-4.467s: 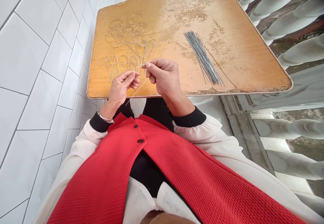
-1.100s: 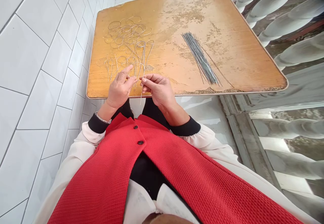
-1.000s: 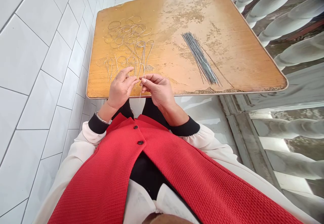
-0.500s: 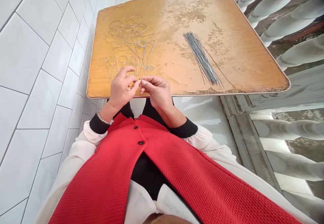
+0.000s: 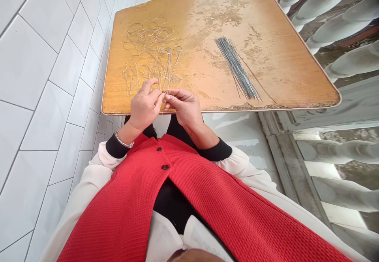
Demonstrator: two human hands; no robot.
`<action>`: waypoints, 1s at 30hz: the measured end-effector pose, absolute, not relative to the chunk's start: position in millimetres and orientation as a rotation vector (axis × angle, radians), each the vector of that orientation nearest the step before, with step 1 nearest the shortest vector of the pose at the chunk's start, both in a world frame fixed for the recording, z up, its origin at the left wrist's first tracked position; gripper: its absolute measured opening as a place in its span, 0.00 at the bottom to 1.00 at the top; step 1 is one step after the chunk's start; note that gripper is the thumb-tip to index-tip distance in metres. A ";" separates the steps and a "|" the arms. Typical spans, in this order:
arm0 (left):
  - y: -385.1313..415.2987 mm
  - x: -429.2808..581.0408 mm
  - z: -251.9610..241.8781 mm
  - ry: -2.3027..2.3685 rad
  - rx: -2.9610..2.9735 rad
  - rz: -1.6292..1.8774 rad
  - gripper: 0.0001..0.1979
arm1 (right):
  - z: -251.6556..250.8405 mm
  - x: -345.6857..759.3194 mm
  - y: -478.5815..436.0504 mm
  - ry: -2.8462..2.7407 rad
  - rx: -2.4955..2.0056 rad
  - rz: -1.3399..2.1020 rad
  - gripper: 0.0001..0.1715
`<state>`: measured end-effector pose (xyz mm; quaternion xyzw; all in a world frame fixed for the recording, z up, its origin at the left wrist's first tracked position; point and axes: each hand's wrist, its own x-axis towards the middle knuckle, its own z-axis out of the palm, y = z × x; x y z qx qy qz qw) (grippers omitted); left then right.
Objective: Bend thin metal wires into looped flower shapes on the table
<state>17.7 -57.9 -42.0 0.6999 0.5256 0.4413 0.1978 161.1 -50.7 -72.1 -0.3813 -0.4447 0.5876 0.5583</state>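
My left hand (image 5: 145, 106) and my right hand (image 5: 184, 104) meet at the near edge of a worn wooden table (image 5: 266, 48). Both pinch one thin metal wire (image 5: 164, 94) between thumb and fingers, fingertips touching; most of the wire is hidden by my hands. Just beyond my hands lies a spread of bent wire loops (image 5: 149, 52) on the table's left part. A bundle of straight grey wires (image 5: 236, 67) lies on the right part, well apart from my right hand.
A white tiled wall (image 5: 44, 76) runs along the left of the table. White balusters (image 5: 334, 21) stand to the right. My red vest (image 5: 166, 210) and white sleeves fill the lower view.
My hands have drawn together at the table's near edge, fingertips now touching. The wire that hung down between them a second ago is now mostly hidden in the pinch.
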 end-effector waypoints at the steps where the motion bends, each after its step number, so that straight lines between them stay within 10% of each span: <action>1: -59.7 17.1 -41.0 1.461 1.958 1.233 0.04 | -71.1 162.0 -50.4 -1.038 -0.902 1.383 0.23; 30: -51.6 13.4 -32.8 1.123 0.947 1.296 0.05 | -60.8 163.6 -50.9 -0.954 -0.846 1.488 0.15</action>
